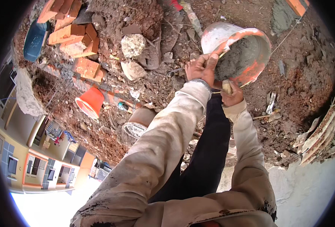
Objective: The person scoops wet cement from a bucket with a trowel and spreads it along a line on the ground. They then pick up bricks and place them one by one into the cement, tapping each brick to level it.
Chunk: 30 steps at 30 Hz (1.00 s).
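Note:
A grey and orange-smeared bucket [262, 56] leans tilted on the dirt, with wet grey mortar [231, 60] inside. My left hand [202, 69] is closed at the bucket's near left rim, its thumb pointing up along it. Just below and to the right, my right hand [232, 94] grips a pale wooden handle [226, 86] at the bucket's lower rim; whatever is on the far end of that handle is hidden. My dark-trousered leg shows beneath my arms.
Broken bricks [67, 34], a blue tub [35, 39], rocks [133, 45], an orange bucket [90, 102] and another bucket [139, 123] lie left on uneven soil. A grey mortar patch [281, 17] is top right, jagged debris [318, 132] lower right, buildings [38, 166] far lower left.

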Motion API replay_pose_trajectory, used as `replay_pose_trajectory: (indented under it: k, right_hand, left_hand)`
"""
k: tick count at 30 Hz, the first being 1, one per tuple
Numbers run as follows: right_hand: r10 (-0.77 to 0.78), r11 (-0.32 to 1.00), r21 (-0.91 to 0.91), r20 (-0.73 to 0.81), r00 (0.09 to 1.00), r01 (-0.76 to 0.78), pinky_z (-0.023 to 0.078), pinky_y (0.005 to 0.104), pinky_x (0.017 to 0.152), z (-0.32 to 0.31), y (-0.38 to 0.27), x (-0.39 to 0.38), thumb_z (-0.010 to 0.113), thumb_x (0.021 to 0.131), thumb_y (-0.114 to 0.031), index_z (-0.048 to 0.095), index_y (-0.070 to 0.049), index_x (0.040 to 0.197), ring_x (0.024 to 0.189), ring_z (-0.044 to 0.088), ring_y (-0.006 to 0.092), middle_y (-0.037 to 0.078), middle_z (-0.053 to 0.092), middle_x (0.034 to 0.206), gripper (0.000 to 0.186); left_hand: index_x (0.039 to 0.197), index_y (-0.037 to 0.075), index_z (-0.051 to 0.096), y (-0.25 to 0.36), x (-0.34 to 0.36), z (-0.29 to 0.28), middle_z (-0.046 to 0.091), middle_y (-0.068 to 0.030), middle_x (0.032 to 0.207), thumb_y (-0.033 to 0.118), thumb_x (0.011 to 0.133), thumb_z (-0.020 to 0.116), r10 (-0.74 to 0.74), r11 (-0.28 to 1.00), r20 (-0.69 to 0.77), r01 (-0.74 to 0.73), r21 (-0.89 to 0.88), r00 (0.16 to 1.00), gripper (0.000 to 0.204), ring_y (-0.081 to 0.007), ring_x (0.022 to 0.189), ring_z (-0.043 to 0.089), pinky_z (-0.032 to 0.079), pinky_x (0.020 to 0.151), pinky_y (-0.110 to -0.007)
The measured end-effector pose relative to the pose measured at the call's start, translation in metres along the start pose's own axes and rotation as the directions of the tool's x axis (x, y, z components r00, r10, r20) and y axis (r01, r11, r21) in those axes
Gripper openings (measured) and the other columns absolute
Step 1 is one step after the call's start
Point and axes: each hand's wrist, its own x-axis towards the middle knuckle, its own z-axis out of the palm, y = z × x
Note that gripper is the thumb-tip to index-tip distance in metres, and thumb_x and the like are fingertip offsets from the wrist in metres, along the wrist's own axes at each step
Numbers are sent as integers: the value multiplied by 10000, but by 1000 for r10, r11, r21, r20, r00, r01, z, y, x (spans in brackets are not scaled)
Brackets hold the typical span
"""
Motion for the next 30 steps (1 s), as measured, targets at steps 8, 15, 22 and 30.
replay_pose_trajectory:
  k: [8,15,22,30]
  right_hand:
    - [52,995,76,79,996,-58,441,225,484,-55,5,-48,560,799,35,519,52,1227,558,530,91,48,586,769,430]
    - [41,973,224,81,996,-58,480,252,539,-81,-46,-83,525,797,53,429,82,1311,645,581,134,118,603,843,525]
    - [128,908,417,-349,928,32,453,239,485,-85,-121,-37,494,797,-50,512,57,1185,549,546,118,101,613,831,402]
    - [30,885,-304,-720,694,-353,506,409,738,-142,-116,196,648,765,-208,603,23,984,847,646,358,220,657,888,321]
  left_hand:
    - [941,-3,665,1,-28,35,612,-128,850,263,853,675,166,984,-200,-174,-25,966,280,-223,800,602,460,772,-326]
    - [1089,14,640,24,64,-51,654,-17,977,220,881,652,24,999,-133,-30,-43,991,293,-96,867,587,464,789,-239]
    - [1221,-35,533,2,88,-98,618,-85,1129,224,849,684,61,989,0,-60,133,998,478,-159,1026,572,426,916,-289]
    - [1338,-47,404,-21,57,-77,521,-150,1290,146,824,661,50,949,-18,-42,313,999,606,-241,1168,518,385,994,-326]
